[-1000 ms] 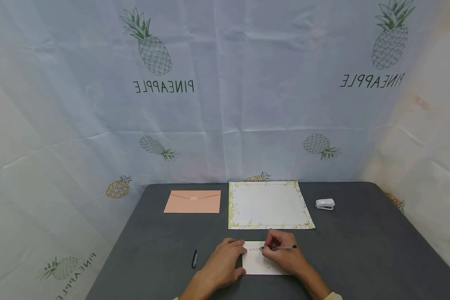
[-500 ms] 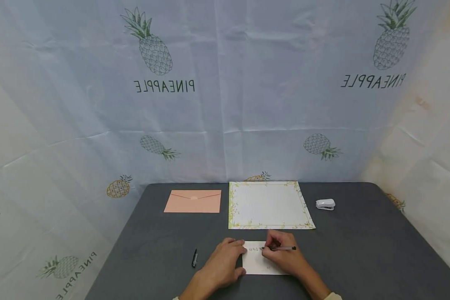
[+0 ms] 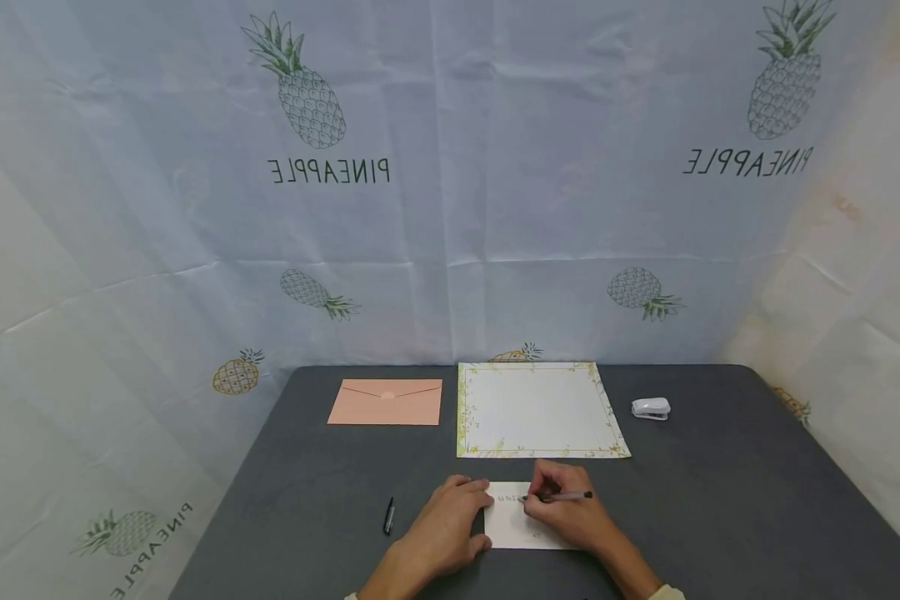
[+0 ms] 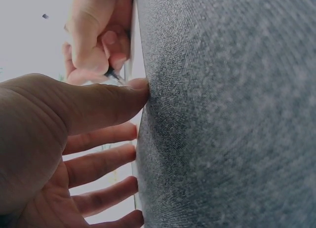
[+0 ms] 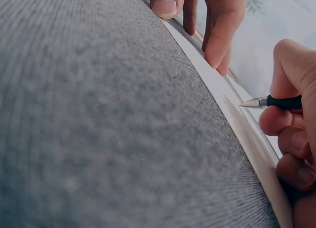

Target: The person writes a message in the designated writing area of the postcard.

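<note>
A small white card [image 3: 510,529] with a short line of handwriting near its top lies on the dark table. My right hand [image 3: 568,504] pinches a pen [image 3: 570,496] between thumb and fingers, its tip at the end of that writing. In the right wrist view the pen [image 5: 276,102] shows a metal tip and a dark grip. Spread fingers of my left hand [image 3: 446,525] rest along the card's left edge, and its thumb [image 4: 113,102] touches down near the edge in the left wrist view. My right hand covers the card's right part.
Behind the card lies a large sheet with a floral border [image 3: 540,410]. A pink envelope [image 3: 386,402] is at back left, a white stapler [image 3: 650,408] at back right. Left of my left hand sits a black pen cap [image 3: 388,517]. A pineapple-print curtain [image 3: 450,208] hangs behind the table.
The pen and right hand have shifted very slightly over the card at the line of writing. My left hand stays in place, and the other things have not moved.
</note>
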The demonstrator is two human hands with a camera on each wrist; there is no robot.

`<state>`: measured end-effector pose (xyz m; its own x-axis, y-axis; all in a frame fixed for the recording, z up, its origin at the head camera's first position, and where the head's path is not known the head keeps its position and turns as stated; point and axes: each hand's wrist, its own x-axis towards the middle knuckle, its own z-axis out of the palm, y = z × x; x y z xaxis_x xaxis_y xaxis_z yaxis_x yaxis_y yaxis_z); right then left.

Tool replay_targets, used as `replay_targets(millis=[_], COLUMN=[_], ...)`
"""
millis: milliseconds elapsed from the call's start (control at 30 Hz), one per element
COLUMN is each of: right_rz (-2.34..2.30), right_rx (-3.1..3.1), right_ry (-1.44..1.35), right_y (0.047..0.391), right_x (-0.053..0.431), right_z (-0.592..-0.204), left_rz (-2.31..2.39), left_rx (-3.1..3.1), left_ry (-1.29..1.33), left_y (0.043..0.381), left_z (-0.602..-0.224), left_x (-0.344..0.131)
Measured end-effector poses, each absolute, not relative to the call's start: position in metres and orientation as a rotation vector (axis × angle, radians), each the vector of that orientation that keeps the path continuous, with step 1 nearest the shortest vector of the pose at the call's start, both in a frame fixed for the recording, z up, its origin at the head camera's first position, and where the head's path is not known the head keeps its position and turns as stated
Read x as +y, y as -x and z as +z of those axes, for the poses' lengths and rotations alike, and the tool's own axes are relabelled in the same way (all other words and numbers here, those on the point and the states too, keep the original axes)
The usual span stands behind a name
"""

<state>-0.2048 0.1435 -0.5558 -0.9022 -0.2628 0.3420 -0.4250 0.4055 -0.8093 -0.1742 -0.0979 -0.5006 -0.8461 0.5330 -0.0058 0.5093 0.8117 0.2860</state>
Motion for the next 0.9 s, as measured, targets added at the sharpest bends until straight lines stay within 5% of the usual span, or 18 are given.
replay_targets(millis=[900], right_rz=[1.580], right_rx=[-2.412], right_ry=[-0.574], right_y=[0.2041], right_x=[0.1431], right_z=[-0.5539], left_rz=[0.441], left_rx=[2.902], left_ry=[-0.831], left_y=[0.1743], left_z=[-0.5005], left_x=[-0.0978])
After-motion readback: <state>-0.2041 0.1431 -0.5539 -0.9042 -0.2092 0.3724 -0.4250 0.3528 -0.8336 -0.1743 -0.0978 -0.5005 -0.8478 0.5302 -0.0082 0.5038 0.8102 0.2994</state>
